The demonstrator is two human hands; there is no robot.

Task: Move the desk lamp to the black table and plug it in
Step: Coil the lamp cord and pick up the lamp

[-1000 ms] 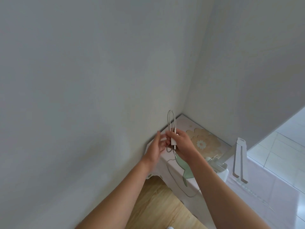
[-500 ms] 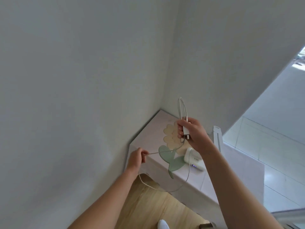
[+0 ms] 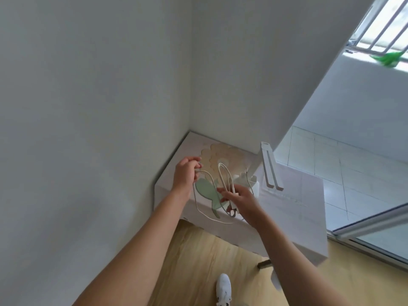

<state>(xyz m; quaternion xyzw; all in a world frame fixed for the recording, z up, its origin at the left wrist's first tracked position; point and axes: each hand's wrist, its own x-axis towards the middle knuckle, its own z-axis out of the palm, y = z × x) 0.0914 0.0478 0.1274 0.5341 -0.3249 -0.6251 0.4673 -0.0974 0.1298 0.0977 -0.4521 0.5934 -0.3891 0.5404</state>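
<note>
A white desk lamp stands on a small table draped in a pale cloth with a flower print, in the corner of the room. Its white cord hangs in loops over the table's front. My left hand pinches one stretch of the cord above the flower print. My right hand grips a folded bundle of the cord, whose loop sticks up and whose end hangs below my fingers. No black table is in view.
White walls meet just behind the table. A wood floor lies below, with my white shoe on it. To the right are a sliding-door rail, pale floor tiles and a barred window.
My left hand has risen from the table's front edge to above the flower print, drawing the cord up. My right hand has dropped lower with the bundle. The view has swung right.
</note>
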